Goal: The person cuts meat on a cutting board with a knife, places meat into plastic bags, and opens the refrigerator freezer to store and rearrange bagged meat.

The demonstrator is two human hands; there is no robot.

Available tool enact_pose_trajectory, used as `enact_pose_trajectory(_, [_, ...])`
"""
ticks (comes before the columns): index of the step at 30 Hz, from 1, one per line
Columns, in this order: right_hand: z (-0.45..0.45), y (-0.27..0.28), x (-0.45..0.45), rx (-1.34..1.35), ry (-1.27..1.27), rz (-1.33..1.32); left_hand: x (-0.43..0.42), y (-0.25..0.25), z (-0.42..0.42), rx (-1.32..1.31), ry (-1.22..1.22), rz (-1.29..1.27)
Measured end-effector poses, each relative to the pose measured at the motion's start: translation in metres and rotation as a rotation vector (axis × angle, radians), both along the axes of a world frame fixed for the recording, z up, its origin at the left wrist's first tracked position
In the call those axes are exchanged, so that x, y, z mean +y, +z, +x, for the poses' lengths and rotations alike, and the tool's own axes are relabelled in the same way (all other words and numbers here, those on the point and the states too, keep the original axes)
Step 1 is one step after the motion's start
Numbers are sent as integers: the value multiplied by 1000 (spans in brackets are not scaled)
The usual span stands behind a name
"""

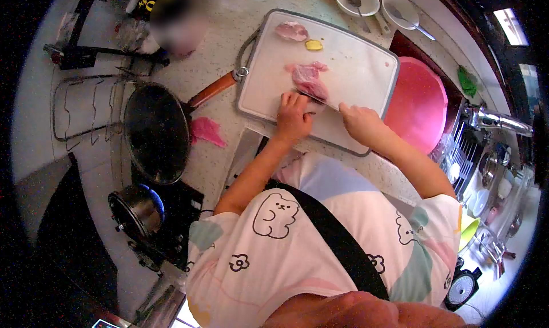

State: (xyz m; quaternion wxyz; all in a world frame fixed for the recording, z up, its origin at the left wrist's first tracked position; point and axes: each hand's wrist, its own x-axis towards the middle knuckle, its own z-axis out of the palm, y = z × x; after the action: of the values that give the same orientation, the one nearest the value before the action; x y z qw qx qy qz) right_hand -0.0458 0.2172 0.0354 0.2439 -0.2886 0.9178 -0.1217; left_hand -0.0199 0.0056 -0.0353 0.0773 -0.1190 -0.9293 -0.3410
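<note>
My right hand [361, 124] is wrapped round the handle of a knife [322, 100], whose blade lies at the near edge of a piece of raw meat [309, 81]. Fingers curled, my left hand [294, 117] rests on the white cutting board [269, 93] just left of the blade; whether it pins anything is hidden. A second piece of meat [291, 31] and a yellow slice [314, 45] lie farther up the board.
Left of the board are a dark pan [157, 134] with a wooden handle, a pink cloth [208, 132] and a pot [136, 212] over a blue flame. A pink basin [416, 105] and faucet [497, 121] are at right. Two bowls [355, 1] stand behind.
</note>
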Motion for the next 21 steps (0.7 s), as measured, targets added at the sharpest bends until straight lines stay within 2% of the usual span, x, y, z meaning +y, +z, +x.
enact_pose_trajectory(1, [-1, 0, -4, -65, -13, 23, -1, -6, 0, 11, -28, -7])
enact_pose_trajectory(3, [-5, -4, -19, -33, -33, -48, 1, -9, -5, 28, -58, -14])
enact_pose_trajectory(5, [-7, -8, -42, -15, -64, -114, 7, 4, 0, -50, 25, -12])
enact_pose_trajectory(7, [-24, -13, -69, 65, -31, -348, 10, 6, 3, -29, 31, 50])
enact_pose_trajectory(8, [-28, -11, -70, 65, -37, -352, 7, 8, 4, 1, 45, 101])
enact_pose_trajectory(10, [-33, -2, -70, -8, -15, -192, -5, 12, 4, -37, 38, 80])
enact_pose_trajectory(13, [-14, -12, -34, 58, -5, -121, -22, 14, 3, -28, 66, 65])
enact_pose_trajectory(16, [6, 4, -8, 32, -57, -54, -38, 12, 11, -19, 100, 61])
enact_pose_trajectory(21, [-3, -8, -13, 39, -90, -98, -23, 27, 14, -77, 67, 101])
